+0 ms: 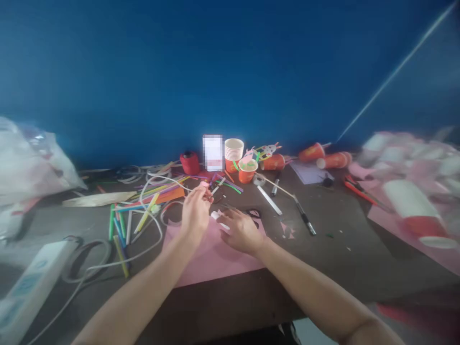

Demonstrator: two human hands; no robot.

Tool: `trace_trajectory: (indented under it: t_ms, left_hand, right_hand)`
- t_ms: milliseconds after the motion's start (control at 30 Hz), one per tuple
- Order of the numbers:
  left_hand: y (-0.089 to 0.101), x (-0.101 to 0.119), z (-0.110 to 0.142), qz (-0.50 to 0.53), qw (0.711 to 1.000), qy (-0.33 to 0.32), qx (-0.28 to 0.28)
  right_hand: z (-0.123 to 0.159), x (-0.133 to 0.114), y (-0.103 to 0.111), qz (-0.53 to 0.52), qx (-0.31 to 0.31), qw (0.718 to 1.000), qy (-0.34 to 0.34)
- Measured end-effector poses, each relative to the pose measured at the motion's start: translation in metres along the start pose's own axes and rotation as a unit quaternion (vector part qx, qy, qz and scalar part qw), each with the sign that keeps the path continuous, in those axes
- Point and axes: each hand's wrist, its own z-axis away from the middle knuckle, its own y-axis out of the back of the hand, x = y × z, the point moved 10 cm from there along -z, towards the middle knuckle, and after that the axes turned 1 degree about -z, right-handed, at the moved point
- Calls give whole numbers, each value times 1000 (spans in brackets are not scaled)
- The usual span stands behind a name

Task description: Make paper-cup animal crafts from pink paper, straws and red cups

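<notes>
My left hand (196,213) is raised over a pink sheet of paper (212,263), its fingers closed together. A small pink bit (204,184) shows at its fingertips, too blurred to name. Just right of it, my right hand (245,232) is curled low over the same sheet. Its fingers close on a small white object (220,220), whose kind I cannot make out. Beside the right hand's knuckles lie black scissor-like handles (253,213), partly covered by the hand.
Colored sticks (122,225) and a white cable (151,247) spread left, near a power strip (34,282). Behind stand a lit screen (213,153), stacked paper cups (234,155) and an orange cup (247,171). A craft knife (304,215) lies right, beyond it a cup pile (413,201).
</notes>
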Motion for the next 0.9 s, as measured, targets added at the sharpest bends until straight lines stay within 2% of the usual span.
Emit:
trace_trajectory:
  t_ms: [67, 100, 167, 267, 333, 433, 567, 800, 900]
  left_hand:
    - [-5, -3, 4, 6, 999, 14, -28]
    - [-12, -11, 7, 41, 996, 54, -62]
    - [-18, -21, 12, 66, 988, 103, -93]
    - [-31, -41, 25, 102, 960, 220, -139]
    - [-39, -48, 34, 101, 940, 276, -171]
    - [-49, -57, 46, 87, 914, 333, -215]
    - [-51, -66, 54, 73, 895, 372, -234]
    - [-52, -78, 62, 67, 867, 417, -266]
    - [-49, -81, 61, 48, 867, 416, -270]
  right_hand:
    - [1, 0, -1, 3, -8, 1000, 6]
    - [0, 2, 2, -8, -1, 1000, -3]
    - [-3, 15, 17, -56, 47, 996, -44]
    - [-5, 45, 48, -156, 150, 966, -143]
    - [-10, 57, 58, -213, 161, 946, -182]
    - [-23, 58, 51, -308, 86, 928, -190]
    - [-26, 56, 29, -450, -23, 865, -220]
    - [-24, 54, 21, -512, -84, 823, -232]
    - [-23, 60, 20, -524, -87, 809, -252]
